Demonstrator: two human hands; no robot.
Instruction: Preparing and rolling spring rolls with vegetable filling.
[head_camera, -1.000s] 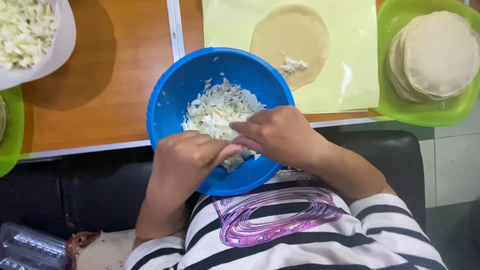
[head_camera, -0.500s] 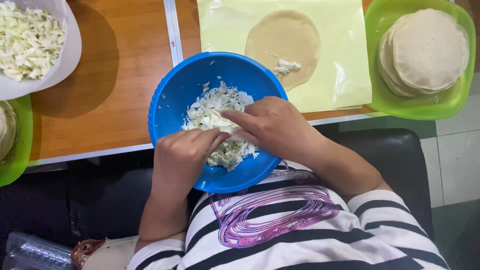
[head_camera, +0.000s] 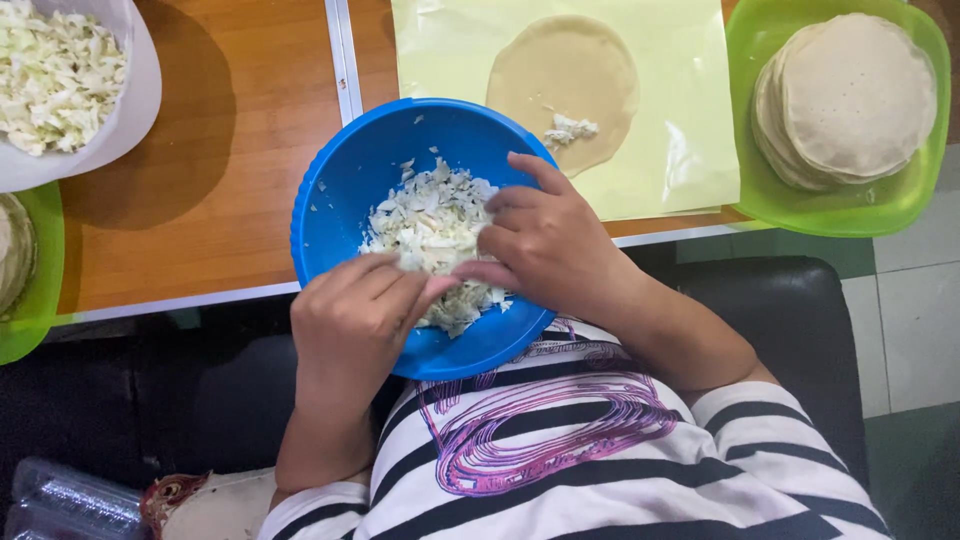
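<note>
1. Blue bowl (head_camera: 345, 200), frame centre, holds chopped cabbage (head_camera: 425, 225).
2. Left hand (head_camera: 350, 320) & right hand (head_camera: 545, 240) both pinch the cabbage, fingertips meeting.
3. Flat wrapper (head_camera: 565, 85) w/ bit of filling on yellow sheet (head_camera: 680, 150), above bowl.
4. Green bowl (head_camera: 880, 205) w/ wrapper stack (head_camera: 850, 90), upper right.
5. White bowl (head_camera: 130, 110) of cabbage, upper left.

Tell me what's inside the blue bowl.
The blue bowl holds a heap of chopped cabbage. The left hand and right hand reach into it, covering the near part of the heap, so what lies beneath them can't be seen.
</note>
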